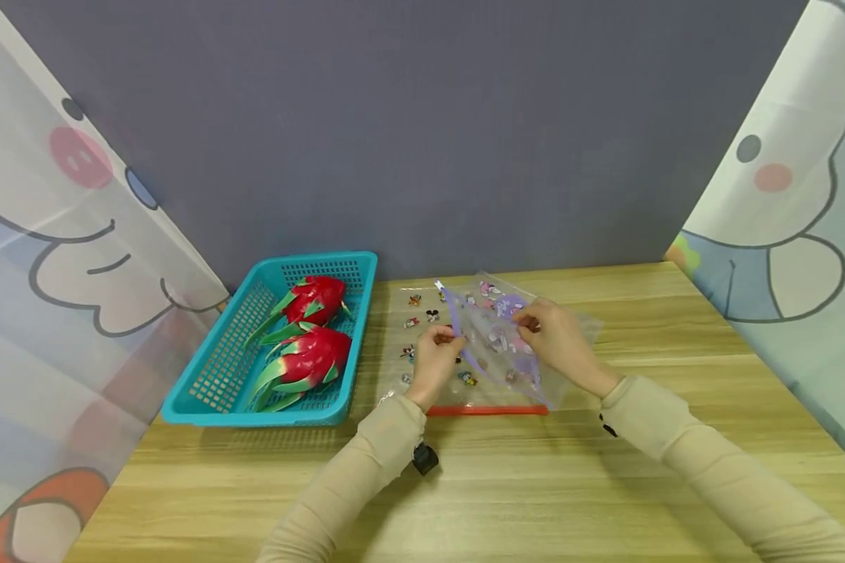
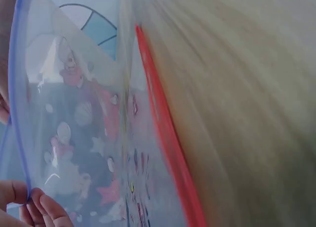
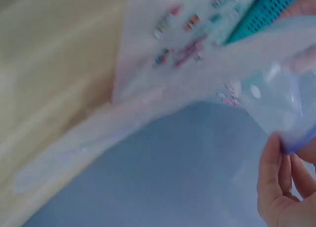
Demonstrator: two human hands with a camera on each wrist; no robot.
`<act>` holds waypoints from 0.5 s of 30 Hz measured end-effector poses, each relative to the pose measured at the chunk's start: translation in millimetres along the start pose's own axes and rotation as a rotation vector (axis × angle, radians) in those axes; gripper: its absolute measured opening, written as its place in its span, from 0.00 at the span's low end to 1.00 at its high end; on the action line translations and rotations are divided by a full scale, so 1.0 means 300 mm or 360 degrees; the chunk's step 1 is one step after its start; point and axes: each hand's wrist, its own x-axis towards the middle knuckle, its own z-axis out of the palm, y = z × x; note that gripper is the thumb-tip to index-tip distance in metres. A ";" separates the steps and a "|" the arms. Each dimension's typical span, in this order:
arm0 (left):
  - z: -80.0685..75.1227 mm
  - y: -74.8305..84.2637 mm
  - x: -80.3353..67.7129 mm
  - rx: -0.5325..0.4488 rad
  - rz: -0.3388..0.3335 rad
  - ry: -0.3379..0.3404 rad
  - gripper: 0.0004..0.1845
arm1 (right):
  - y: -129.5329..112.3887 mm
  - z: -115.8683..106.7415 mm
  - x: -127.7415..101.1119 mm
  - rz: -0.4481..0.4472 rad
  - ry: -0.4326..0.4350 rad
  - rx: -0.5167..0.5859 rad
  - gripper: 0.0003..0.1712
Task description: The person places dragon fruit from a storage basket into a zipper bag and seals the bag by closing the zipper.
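Note:
A clear zip bag with a purple zip edge and pink and purple prints [image 1: 496, 340] is held up at a slant between my hands. My left hand [image 1: 436, 360] pinches its purple edge; in the left wrist view thumb and fingertips [image 2: 42, 207] meet on that strip. My right hand [image 1: 556, 344] pinches the bag farther right, and in the right wrist view its fingers [image 3: 271, 172] are on the purple edge. Beneath lies a second clear bag with small cartoon prints [image 1: 411, 322] and a red zip strip [image 1: 489, 410], flat on the table.
Left of the bags stands a turquoise plastic basket [image 1: 207, 421] with two red dragon fruits [image 1: 317, 356] having green leafy scales. The wooden table [image 1: 521, 493] ends at a dark grey panel [image 1: 422, 141] behind. Cartoon-printed curtains hang on both sides.

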 end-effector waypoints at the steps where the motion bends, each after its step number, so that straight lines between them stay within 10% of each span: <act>1: -0.007 -0.001 0.001 0.0013 0.0002 0.0003 0.07 | -0.001 -0.016 0.005 0.0014 -0.0010 -0.0006 0.07; 15: -0.116 -0.002 0.010 0.0122 0.0134 -0.0007 0.05 | 0.020 -0.248 0.074 0.0032 -0.0007 -0.0292 0.02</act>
